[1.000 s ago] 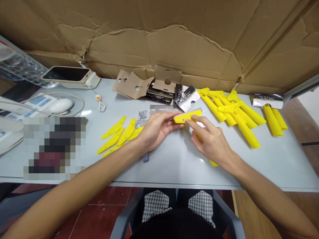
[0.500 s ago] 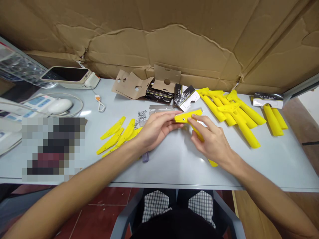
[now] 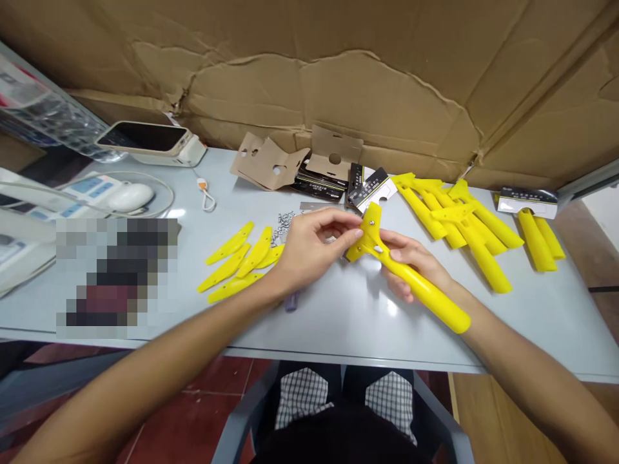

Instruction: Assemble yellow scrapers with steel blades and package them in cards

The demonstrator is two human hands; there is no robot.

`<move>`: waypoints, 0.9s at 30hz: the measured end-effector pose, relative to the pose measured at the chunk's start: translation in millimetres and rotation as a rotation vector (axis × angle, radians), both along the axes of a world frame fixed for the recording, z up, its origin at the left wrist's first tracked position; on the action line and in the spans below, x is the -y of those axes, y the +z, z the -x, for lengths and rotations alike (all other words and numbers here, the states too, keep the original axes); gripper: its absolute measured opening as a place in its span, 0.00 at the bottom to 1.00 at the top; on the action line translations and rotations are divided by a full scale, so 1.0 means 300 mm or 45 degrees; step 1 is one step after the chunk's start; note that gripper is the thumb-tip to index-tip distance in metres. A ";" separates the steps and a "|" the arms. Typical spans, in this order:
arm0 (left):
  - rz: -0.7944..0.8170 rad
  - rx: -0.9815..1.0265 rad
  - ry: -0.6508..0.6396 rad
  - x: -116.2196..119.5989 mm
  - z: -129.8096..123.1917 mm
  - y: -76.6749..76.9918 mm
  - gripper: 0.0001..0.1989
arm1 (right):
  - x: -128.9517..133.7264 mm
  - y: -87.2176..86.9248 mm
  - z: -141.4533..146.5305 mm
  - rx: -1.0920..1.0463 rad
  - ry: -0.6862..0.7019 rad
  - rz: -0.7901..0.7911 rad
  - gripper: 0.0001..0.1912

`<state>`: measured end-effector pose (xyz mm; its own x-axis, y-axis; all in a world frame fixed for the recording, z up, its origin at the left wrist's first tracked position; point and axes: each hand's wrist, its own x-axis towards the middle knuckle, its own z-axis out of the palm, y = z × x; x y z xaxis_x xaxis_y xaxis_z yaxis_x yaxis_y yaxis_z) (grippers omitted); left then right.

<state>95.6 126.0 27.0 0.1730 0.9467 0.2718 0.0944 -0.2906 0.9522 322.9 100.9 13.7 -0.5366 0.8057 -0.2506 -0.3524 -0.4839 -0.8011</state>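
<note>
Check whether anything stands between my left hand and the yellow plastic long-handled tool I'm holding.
Nothing visible stands between them: the left hand has its fingertips at the head of the yellow tool, while the right hand supports the handle.

the tabletop (image 3: 333, 328) gives passage between the forearms (image 3: 198, 328); yellow handles (image 3: 488, 263) (overlapping) block right-rear.

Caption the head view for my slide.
Left hand and right hand hold a yellow tool over a pale table, loose screws nearby.

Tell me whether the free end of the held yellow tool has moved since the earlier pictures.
Yes. The free end of its handle has swung right, closer to the pile of yellow tools.
</note>
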 end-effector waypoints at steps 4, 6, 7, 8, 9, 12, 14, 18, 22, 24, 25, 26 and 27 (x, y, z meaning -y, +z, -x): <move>-0.109 0.088 -0.018 -0.011 0.006 -0.007 0.07 | 0.010 -0.008 0.006 -0.108 0.095 0.026 0.32; 0.006 0.174 -0.069 -0.008 0.006 0.005 0.08 | 0.014 -0.007 0.005 -0.129 0.129 0.029 0.33; 0.075 0.198 -0.084 -0.005 0.005 0.013 0.08 | 0.015 -0.008 0.004 -0.135 0.148 0.034 0.34; 0.135 0.214 -0.089 -0.002 0.003 0.022 0.09 | 0.015 -0.010 0.003 -0.136 0.168 0.041 0.34; 0.188 0.224 -0.089 0.001 0.002 0.029 0.09 | 0.014 -0.013 0.003 -0.133 0.188 0.047 0.34; 0.324 0.253 -0.085 0.005 -0.001 0.041 0.12 | 0.012 -0.029 0.006 -0.117 0.224 0.055 0.34; 0.410 0.271 -0.076 0.005 -0.001 0.040 0.13 | 0.011 -0.038 0.011 -0.110 0.222 0.064 0.33; 0.498 0.288 -0.052 0.004 -0.002 0.031 0.12 | 0.012 -0.046 0.020 -0.130 0.212 0.095 0.31; 0.495 0.320 -0.064 0.002 -0.002 0.031 0.13 | 0.013 -0.046 0.017 -0.156 0.205 0.093 0.31; 0.486 0.311 -0.084 0.002 -0.002 0.035 0.15 | 0.012 -0.045 0.016 -0.175 0.220 0.089 0.30; 0.483 0.298 -0.095 0.002 -0.001 0.037 0.16 | 0.012 -0.044 0.016 -0.184 0.230 0.089 0.30; 0.482 0.285 -0.103 0.003 0.000 0.038 0.18 | 0.011 -0.044 0.017 -0.191 0.238 0.090 0.30; 0.484 0.274 -0.105 0.004 0.000 0.039 0.19 | 0.011 -0.044 0.017 -0.196 0.238 0.091 0.30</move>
